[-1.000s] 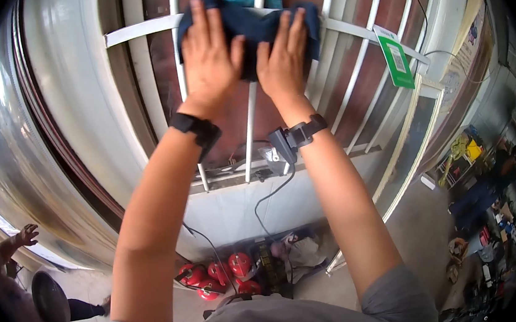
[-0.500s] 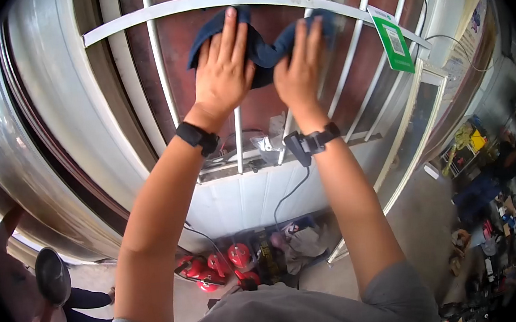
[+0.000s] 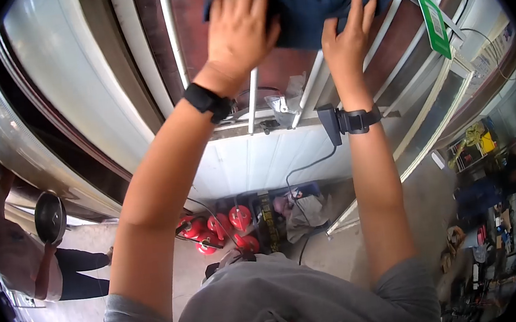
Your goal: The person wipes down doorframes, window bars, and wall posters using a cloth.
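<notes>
A dark blue cloth (image 3: pixel 302 11) is spread against the white window bars (image 3: pixel 172 32) at the top of the view. My left hand (image 3: pixel 240 44) presses on its left part, fingers long and close together, the thumb along the cloth. Farther right, my right hand (image 3: pixel 348 37) has bent fingers over the cloth's other end, bunching it near a slanted bar. Both wrists wear black bands; the right one carries a black block with a cable. The upper edge of the cloth and my left fingertips reach the top edge of the picture.
A green card (image 3: pixel 434 20) hangs on the bars at right. Below the sill are several red rounded objects (image 3: pixel 239 217) and a dark crate (image 3: pixel 316 187) with cloth in it. A person at left holds a pan (image 3: pixel 50 217). Cluttered shelves (image 3: pixel 474 146) stand at far right.
Both hands and the cloth have shifted up and to the right in the view, and the hands are farther apart. The camera view has also moved. The person at left shows more fully.
</notes>
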Action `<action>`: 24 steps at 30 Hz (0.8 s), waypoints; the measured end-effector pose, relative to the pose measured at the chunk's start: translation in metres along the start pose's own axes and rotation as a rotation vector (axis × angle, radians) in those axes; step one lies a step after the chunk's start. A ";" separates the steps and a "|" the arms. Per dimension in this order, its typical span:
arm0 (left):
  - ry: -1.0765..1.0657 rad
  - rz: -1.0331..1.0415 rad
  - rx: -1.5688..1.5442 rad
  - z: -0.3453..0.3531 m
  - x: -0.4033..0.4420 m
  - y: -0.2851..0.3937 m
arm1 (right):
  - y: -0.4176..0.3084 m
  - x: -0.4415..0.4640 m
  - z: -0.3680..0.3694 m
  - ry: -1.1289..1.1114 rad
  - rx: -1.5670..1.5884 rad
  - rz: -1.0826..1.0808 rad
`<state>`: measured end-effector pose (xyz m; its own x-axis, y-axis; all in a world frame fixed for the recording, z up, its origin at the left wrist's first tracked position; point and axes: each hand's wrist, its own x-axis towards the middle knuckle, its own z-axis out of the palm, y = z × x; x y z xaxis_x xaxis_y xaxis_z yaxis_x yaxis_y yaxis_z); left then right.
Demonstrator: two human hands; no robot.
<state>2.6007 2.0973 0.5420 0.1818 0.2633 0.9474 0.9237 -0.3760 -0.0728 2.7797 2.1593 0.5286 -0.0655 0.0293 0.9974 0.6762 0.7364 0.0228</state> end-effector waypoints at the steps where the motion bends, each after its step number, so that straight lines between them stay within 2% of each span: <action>1: 0.066 -0.045 0.056 -0.005 0.005 -0.002 | -0.009 0.010 -0.001 0.028 0.025 0.007; 2: 0.129 -0.091 0.112 -0.011 0.009 -0.006 | -0.020 0.020 -0.001 0.055 0.050 0.015; 3: 0.263 -0.116 -0.225 -0.017 0.016 -0.012 | -0.035 0.030 0.002 0.095 -0.075 -0.111; 4: 0.335 -0.132 -0.222 -0.021 0.018 -0.020 | -0.048 0.033 0.009 0.081 -0.035 0.055; 5: 0.406 -0.148 -0.219 -0.025 0.021 -0.028 | -0.059 0.038 0.016 0.057 0.014 0.056; 6: 0.409 -0.141 0.126 -0.027 0.018 -0.039 | -0.068 0.040 0.026 0.034 0.066 0.058; 8: 0.449 -0.076 0.073 -0.023 0.008 -0.065 | -0.085 0.026 0.055 -0.020 0.168 0.212; 10: 0.348 -0.065 0.061 -0.019 -0.013 -0.073 | -0.097 0.005 0.068 0.000 0.103 0.272; 12: 0.277 -0.064 0.109 -0.003 -0.047 -0.086 | -0.090 -0.032 0.075 -0.083 0.083 0.232; 13: 0.249 -0.063 0.143 0.005 -0.067 -0.087 | -0.090 -0.055 0.083 -0.019 0.020 0.211; 14: 0.156 -0.036 0.161 0.009 -0.094 -0.090 | -0.099 -0.077 0.077 -0.111 0.082 0.307; 15: 0.084 -0.052 0.170 0.014 -0.122 -0.087 | -0.106 -0.106 0.073 -0.170 -0.006 0.324; 18: -0.108 -0.166 0.177 0.032 -0.208 -0.069 | -0.116 -0.191 0.068 -0.353 0.014 0.497; 20: -0.251 -0.203 0.153 0.037 -0.250 -0.063 | -0.113 -0.224 0.064 -0.382 -0.021 0.441; 23: -0.249 -0.231 0.131 0.028 -0.242 -0.061 | -0.106 -0.196 0.053 -0.303 0.066 0.409; 24: -0.168 -0.225 0.094 0.021 -0.224 -0.065 | -0.107 -0.178 0.052 -0.244 0.083 0.397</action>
<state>2.5064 2.0810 0.3278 0.0152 0.4766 0.8790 0.9729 -0.2099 0.0970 2.6809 2.1103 0.3453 0.0086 0.4702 0.8825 0.6234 0.6875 -0.3724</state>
